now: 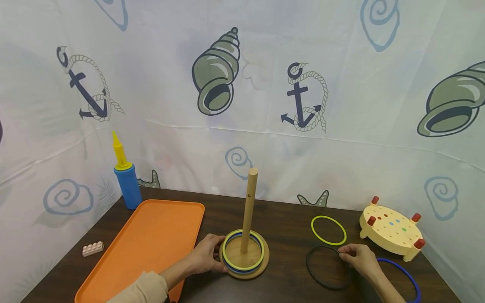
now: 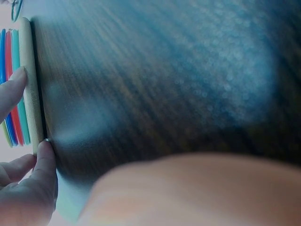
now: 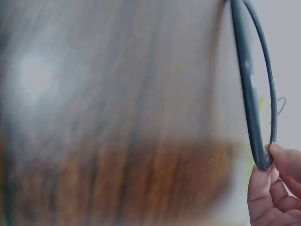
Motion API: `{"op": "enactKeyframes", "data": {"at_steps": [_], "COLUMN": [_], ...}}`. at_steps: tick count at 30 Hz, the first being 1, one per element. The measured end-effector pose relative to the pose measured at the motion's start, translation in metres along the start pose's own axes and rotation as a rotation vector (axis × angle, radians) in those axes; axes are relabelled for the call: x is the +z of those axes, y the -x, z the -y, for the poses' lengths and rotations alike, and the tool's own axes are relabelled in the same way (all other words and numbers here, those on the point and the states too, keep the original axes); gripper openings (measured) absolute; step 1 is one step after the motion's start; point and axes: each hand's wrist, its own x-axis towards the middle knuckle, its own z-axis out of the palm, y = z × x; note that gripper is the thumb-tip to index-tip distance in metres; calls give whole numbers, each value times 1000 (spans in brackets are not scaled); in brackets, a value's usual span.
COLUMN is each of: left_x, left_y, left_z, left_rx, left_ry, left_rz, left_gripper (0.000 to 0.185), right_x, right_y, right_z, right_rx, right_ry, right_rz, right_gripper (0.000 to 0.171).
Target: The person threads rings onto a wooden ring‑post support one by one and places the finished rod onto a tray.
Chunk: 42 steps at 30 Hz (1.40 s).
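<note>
Currently black ring (image 3: pixel 251 108) sits at right hand (image 1: pixel 358 259), edge clamped between thumb and fingers; rest of the loop extends toward the wooden base (image 1: pixel 236 253). Left hand (image 1: pixel 206 254) has fingers gripping that base's left rim. Head view: yellow ring (image 1: pixel 244 269) and blue ring (image 2: pixel 4 54) around the peg (image 1: pixel 249 210). Left wrist view adds red ring (image 2: pixel 9 49) and teal ring (image 2: pixel 16 49) beneath. Only head view gets the orange tray (image 1: pixel 163 235), left on the worktop (image 1: pixel 288 235).

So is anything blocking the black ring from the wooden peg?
Nothing visible: only bare table lies between the black ring in the right hand and the wooden base of the peg. The ring would likely need lifting over its top.
</note>
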Motion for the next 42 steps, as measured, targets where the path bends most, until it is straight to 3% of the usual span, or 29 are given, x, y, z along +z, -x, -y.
{"op": "enactKeyframes", "data": {"at_steps": [14,33,42], "left_x": [0,-1,0], "left_y": [0,2,0], "left_z": [0,-2,3], "left_rx": [1,-2,-6], "left_ry": [7,5,13], "left_rz": [2,-5,9], "left_gripper": [84,82,83], "right_x": [-3,-27,-34], "right_y": [1,9,6], "right_z": [41,143,198], "right_rx": [-120,-302,-359], "right_ry": [-235,-425,-588], "right_rz": [72,-16,-35], "right_gripper": [19,29,29]}}
